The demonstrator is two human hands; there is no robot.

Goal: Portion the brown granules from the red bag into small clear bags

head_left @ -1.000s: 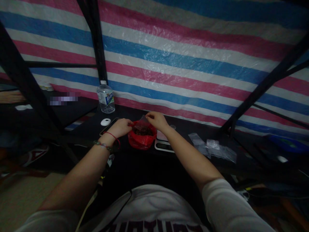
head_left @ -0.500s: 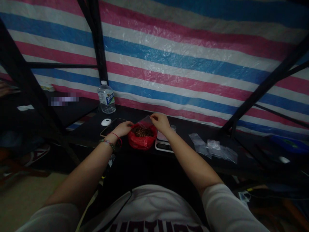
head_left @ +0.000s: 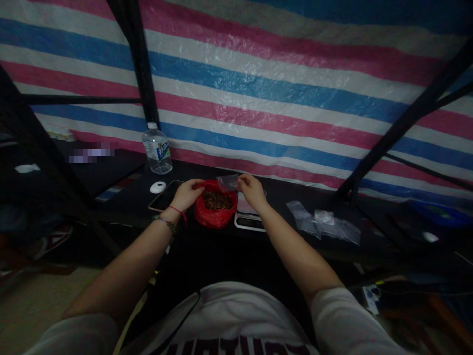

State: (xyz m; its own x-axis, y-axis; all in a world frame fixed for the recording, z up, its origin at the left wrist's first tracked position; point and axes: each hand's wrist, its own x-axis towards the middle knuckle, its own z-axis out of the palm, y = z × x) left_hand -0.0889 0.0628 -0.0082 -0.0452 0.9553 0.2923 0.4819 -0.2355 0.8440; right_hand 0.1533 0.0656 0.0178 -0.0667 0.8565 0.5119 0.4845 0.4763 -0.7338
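A red plastic bag [head_left: 212, 218] stands on the black table with its mouth spread, full of small brown pieces [head_left: 217, 200] whose kind I cannot make out. My left hand [head_left: 189, 193] is at the bag's left rim, fingers pinched on the red plastic. Over the far right side of the bag, my right hand [head_left: 251, 189] pinches a small clear plastic bag [head_left: 228, 183] by its edge. Just right of the red bag lies a white kitchen scale [head_left: 250, 222], partly covered by my right hand and forearm.
Several clear plastic bags [head_left: 325, 223] lie on the table to the right. At the left are a phone [head_left: 162, 198], a white oval object [head_left: 157, 187] and a large clear bottle [head_left: 158, 152]. Black metal posts [head_left: 142, 74] frame the table before a striped sheet [head_left: 258, 98].
My right hand has shifted slightly right with the clear bag, which now hangs farther from the brown pieces. My left hand has moved slightly left and up along the red rim.
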